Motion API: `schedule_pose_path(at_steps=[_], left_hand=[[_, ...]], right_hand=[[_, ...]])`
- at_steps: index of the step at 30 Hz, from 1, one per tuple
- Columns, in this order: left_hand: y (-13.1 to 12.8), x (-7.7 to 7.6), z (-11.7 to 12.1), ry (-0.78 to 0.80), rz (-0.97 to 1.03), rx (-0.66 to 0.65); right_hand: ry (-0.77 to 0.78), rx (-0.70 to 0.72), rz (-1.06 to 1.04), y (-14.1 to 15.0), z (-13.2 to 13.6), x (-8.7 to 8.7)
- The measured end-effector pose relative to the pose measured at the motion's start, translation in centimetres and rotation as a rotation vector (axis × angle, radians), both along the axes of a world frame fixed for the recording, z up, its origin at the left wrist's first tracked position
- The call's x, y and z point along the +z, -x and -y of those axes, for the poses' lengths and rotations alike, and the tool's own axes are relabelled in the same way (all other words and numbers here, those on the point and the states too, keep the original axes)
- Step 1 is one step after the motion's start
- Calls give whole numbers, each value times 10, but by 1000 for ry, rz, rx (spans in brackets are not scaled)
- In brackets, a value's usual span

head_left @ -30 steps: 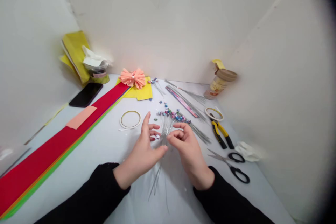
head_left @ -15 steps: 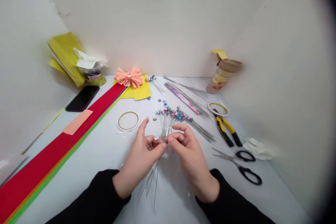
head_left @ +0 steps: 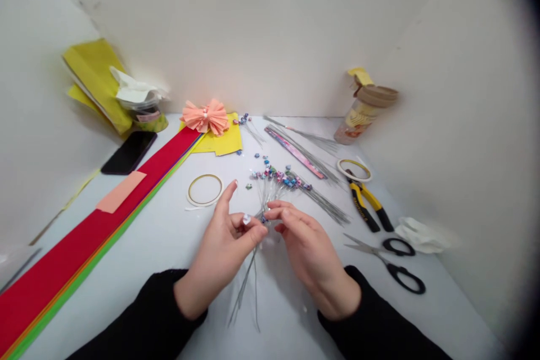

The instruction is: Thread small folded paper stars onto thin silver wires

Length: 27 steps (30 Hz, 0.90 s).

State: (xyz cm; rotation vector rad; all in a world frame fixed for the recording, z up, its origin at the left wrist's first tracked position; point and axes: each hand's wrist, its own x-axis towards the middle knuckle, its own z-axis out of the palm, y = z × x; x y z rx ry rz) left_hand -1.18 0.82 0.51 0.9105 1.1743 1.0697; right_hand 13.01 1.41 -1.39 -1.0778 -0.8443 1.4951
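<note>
My left hand sits at the middle of the table, its fingertips pinching a tiny white paper star. Just beside it, my right hand has its fingertips on a bundle of thin metal wires. Small blue and pink paper stars tip the far ends of these wires, and the long bare ends fan out toward me under the hands. Part of the bundle is hidden behind my fingers.
Right of the hands lie yellow-handled pliers and black-handled scissors. A tape roll sits to the left, beside long red paper strips. A black phone, peach paper rosette and loose wires lie farther off.
My right hand has turned, its fingers now reaching more flatly toward the bundle. The whole scene sits slightly higher in the view, and the wire ends have shifted a little.
</note>
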Motion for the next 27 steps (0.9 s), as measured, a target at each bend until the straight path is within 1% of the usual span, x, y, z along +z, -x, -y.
schedule_pose_path(at_steps=[5, 16, 22, 27], left_hand=[[0, 2, 0, 2, -15, -2], [-1, 2, 0, 7, -14, -12], [-1, 3, 0, 7, -8, -24], [-2, 4, 1, -1, -24, -27]], right_hand=[[62, 34, -34, 0, 0, 2], [136, 75, -156, -1, 1, 3], [119, 57, -140, 2, 0, 2], [157, 24, -170, 5, 0, 3]])
